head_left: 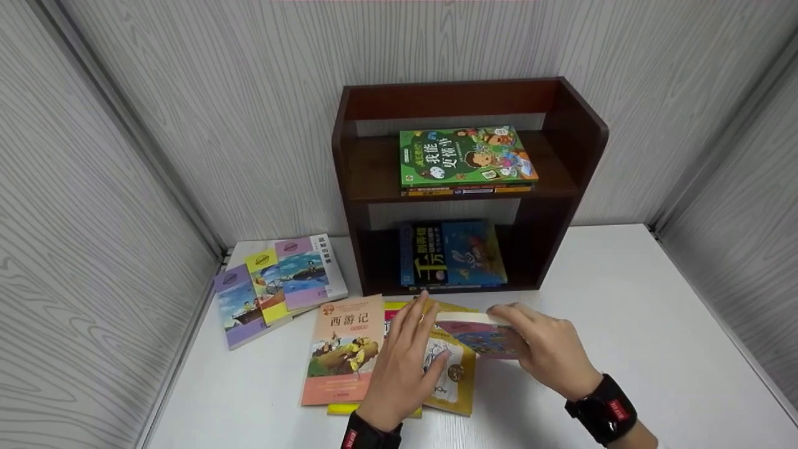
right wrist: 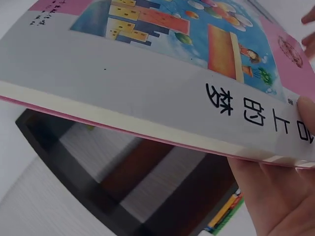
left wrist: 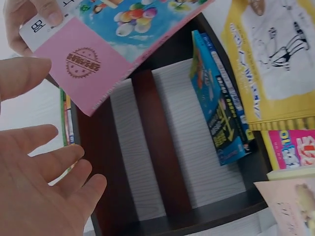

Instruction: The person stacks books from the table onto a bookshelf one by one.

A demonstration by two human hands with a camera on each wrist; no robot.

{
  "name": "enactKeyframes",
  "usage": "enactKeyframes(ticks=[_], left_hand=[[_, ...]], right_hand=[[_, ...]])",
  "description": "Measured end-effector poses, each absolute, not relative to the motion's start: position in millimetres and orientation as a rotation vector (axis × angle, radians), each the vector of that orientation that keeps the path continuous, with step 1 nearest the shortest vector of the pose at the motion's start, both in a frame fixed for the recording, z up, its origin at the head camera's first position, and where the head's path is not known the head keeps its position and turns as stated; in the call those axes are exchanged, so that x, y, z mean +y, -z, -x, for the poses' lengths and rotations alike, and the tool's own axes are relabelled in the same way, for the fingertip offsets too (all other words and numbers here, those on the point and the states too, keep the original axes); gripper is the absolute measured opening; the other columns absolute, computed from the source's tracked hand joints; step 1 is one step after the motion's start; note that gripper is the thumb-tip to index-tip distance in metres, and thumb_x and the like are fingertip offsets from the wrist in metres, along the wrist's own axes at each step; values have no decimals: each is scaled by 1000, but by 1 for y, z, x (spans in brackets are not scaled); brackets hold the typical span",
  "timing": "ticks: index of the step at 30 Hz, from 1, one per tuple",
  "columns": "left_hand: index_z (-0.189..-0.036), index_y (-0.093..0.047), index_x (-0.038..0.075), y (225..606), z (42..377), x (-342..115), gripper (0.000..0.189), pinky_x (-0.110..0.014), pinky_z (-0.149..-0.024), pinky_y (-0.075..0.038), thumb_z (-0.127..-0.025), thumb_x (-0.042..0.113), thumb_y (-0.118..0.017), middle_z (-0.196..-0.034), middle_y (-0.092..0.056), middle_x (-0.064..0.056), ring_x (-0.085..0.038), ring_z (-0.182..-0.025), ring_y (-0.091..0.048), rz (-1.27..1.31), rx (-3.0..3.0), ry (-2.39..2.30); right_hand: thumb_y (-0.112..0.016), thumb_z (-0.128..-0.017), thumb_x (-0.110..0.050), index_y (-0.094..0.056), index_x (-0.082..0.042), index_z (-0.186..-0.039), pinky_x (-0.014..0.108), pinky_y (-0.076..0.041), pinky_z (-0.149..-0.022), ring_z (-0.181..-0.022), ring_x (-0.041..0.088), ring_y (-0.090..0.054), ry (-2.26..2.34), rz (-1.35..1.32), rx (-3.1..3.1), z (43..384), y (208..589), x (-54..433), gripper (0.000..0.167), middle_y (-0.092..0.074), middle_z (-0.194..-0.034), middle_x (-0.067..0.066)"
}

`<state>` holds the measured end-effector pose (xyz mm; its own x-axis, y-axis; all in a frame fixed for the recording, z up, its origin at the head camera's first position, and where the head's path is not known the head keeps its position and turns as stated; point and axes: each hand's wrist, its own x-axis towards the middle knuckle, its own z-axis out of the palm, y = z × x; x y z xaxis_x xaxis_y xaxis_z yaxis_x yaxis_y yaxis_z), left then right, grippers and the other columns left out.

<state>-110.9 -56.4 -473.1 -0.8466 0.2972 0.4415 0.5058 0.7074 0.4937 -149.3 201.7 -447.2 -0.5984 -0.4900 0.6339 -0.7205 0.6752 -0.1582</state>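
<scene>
Head view: my right hand (head_left: 552, 349) grips 1 pink book (head_left: 480, 337) before the shelf (head_left: 583, 143); my left hand (head_left: 402, 362) is near. Left wrist: its spread fingers (left wrist: 56, 162) hold nothing and could steady the book. Right wrist: thumb (right wrist: 306, 117) on cover; firm pinching should limit tilting.

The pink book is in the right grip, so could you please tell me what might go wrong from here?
The right grip holds the pink book near one corner, so it could tilt or slip. Should it drop, it might land on the ochre book and push that askew.
</scene>
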Motion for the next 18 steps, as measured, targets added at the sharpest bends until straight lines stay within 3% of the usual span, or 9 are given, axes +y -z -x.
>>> enactKeyframes(ticks=[9,14,18], left_hand=[[-160,-44,6,473,118,-46,75,-51,-121,-43,-94,15,-80,-166,-44,-13,-32,-148,-49,722,-2592,857],[-147,-59,10,477,117,-46,54,-44,-115,-50,-96,8,-76,-153,-60,-7,-24,-137,-59,707,-2597,887],[-131,-69,14,480,116,-45,30,-38,-107,-56,-101,14,-70,-135,-71,-1,-19,-125,-66,720,-2578,948]], right_hand=[[-87,-76,7,-74,-21,-121,34,-65,-72,-87,15,-78,-497,-1098,-2242,129,444,180,55,-78,-108,-5],[-87,-78,3,-74,-21,-121,33,-65,-72,-87,15,-78,-515,-1117,-2224,125,445,177,50,-78,-108,-5],[-91,-74,3,-73,-18,-119,34,-65,-71,-86,15,-79,-576,-1089,-2216,125,448,178,52,-78,-106,-2]])
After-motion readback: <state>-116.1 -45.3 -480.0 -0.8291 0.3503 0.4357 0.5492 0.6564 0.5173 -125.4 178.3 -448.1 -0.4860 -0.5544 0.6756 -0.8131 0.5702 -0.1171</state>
